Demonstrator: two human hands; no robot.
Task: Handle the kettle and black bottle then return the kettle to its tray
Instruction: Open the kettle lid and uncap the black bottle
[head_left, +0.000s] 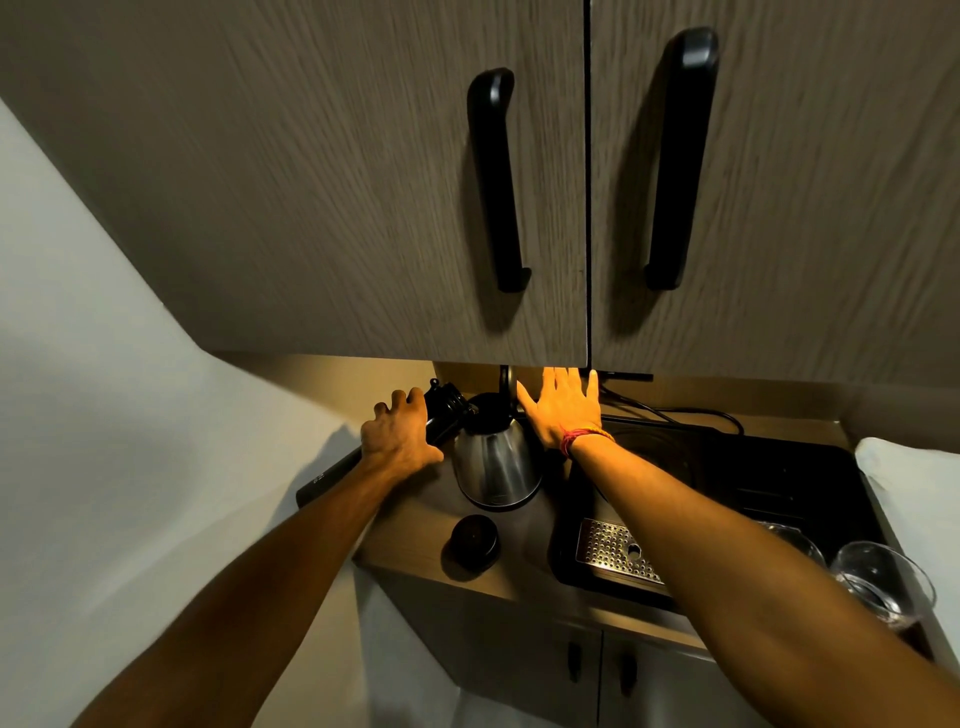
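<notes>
A steel kettle (496, 465) with a black lid and handle stands on the brown counter, left of the black tray (779, 478). My left hand (397, 436) is wrapped around a black bottle (447, 410), which is tilted with its open mouth over the kettle's top. The bottle's lower end sticks out below my forearm. My right hand (566, 408) is spread open, fingers apart, just right of the kettle's handle and holding nothing. A round black cap (474, 538) lies on the counter in front of the kettle.
Upper cabinet doors with black handles (498, 182) hang low over the counter. The tray holds a perforated metal drip plate (615, 551) and glasses (878, 582) at right. A black cord (675, 413) runs along the back. A white wall closes the left side.
</notes>
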